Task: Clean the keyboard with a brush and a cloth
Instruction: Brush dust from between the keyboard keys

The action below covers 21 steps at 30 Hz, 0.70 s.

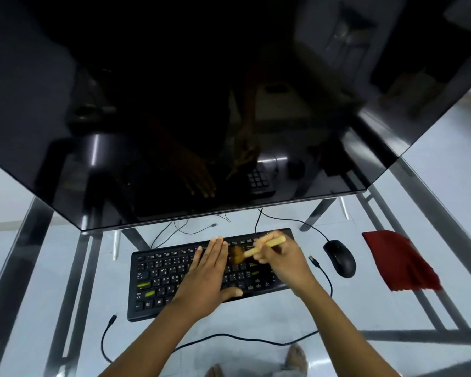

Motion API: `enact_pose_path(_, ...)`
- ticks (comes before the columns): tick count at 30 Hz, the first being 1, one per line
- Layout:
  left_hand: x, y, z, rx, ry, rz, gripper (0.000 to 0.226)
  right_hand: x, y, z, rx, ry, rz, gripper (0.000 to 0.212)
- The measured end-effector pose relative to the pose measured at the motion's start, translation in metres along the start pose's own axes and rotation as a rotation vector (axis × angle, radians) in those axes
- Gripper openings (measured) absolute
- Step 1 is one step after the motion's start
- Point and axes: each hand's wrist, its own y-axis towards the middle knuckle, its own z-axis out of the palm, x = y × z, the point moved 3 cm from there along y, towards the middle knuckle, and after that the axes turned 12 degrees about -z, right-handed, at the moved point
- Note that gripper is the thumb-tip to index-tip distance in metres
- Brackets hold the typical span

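Both forearms extended forward. Left hand (205,273) laid flat, fingers spread, pressing keyboard (158,278). Right hand (282,261) curled around brush (259,247) handle, bristles on keys between hands. Cloth (399,261) right of right hand, untouched.

Both forearms are bare, unsleeved; the feet (297,357) are bare too.

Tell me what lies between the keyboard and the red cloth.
In the head view, a black mouse sits on the glass table between the keyboard and the cloth, with a loose cable plug just left of it.
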Motion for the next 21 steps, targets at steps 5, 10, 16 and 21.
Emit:
enact_pose_path(5, -0.015, 0.005, 0.007, 0.021, 0.08, 0.04, 0.112, -0.018, -0.003, -0.026, -0.159, 0.064, 0.051, 0.01)
enact_pose_path(10, -0.025, 0.012, 0.009, 0.017, 0.048, -0.002, 0.121, -0.023, -0.001, -0.047, -0.33, -0.025, 0.067, 0.016)
enact_pose_path(16, -0.023, 0.01, 0.013, 0.035, 0.104, -0.036, 0.123, -0.032, 0.001, -0.05, -0.206, -0.075, 0.108, 0.024)
enact_pose_path(21, -0.022, 0.01, 0.012, 0.06, 0.113, -0.039, 0.121, -0.028, -0.007, -0.045, -0.053, -0.065, 0.054, 0.014)
